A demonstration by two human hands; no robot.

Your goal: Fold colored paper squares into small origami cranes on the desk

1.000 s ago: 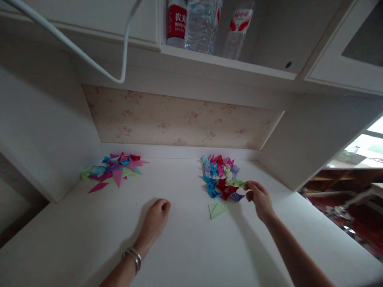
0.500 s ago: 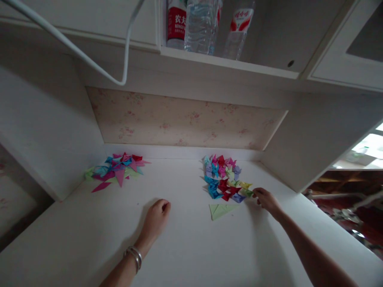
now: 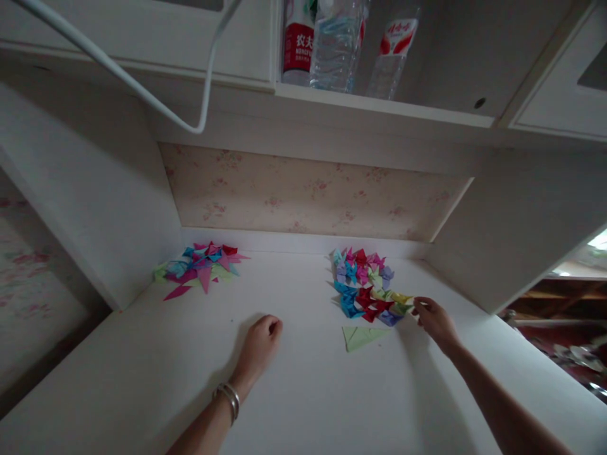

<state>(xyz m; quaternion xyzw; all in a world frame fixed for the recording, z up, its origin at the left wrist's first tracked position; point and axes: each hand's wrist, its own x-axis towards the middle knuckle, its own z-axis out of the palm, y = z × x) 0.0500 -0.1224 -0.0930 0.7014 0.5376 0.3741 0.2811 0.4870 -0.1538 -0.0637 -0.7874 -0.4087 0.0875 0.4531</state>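
My right hand (image 3: 434, 319) reaches to the right edge of a cluster of folded coloured paper pieces (image 3: 367, 287) on the white desk (image 3: 303, 392). Its fingertips are pinched at a yellow-green folded piece (image 3: 403, 300) at the cluster's edge. A flat light-green paper triangle (image 3: 363, 337) lies just in front of the cluster. My left hand (image 3: 260, 344) rests on the desk as a loose fist with nothing in it; a silver bracelet (image 3: 228, 398) is on its wrist. A second pile of flat coloured paper triangles (image 3: 202, 270) lies at the back left.
A floral back panel (image 3: 303, 196) closes the desk alcove, with white side walls left and right. Above, a shelf holds three plastic bottles (image 3: 339, 44). A white bent rail (image 3: 142, 95) hangs at the upper left. Floor and furniture show at the right.
My right hand slid from the cluster's front edge to its right side, and a yellow-green piece now lies there. The camera view shifted slightly left. The left hand stayed put.
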